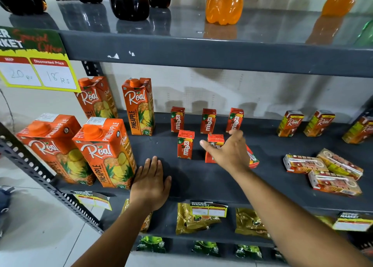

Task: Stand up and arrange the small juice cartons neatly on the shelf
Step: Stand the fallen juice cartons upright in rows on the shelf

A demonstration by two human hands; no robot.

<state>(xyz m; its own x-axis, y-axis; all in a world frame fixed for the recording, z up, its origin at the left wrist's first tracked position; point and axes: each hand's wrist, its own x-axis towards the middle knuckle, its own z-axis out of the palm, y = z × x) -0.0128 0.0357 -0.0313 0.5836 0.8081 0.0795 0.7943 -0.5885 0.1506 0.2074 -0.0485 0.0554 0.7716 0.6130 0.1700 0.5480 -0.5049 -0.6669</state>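
Small red Maaza juice cartons stand on the dark grey shelf (201, 183). Three are upright in a back row (208, 121). In front of them one stands alone (185, 144), and a second (215, 140) is partly hidden behind my right hand (230, 152). That hand is spread open over it, fingers apart. Another red carton (253, 158) lies tipped on its side under the hand's right edge. My left hand (150, 183) rests flat, palm down, on the shelf's front, beside the big cartons.
Tall Real pineapple cartons (101, 151) fill the shelf's left. At right, three small Real cartons stand at the back (290, 123) and three lie flat near the front (334, 183). Soda bottles (224, 3) stand on the shelf above. Snack packets (193, 219) sit below.
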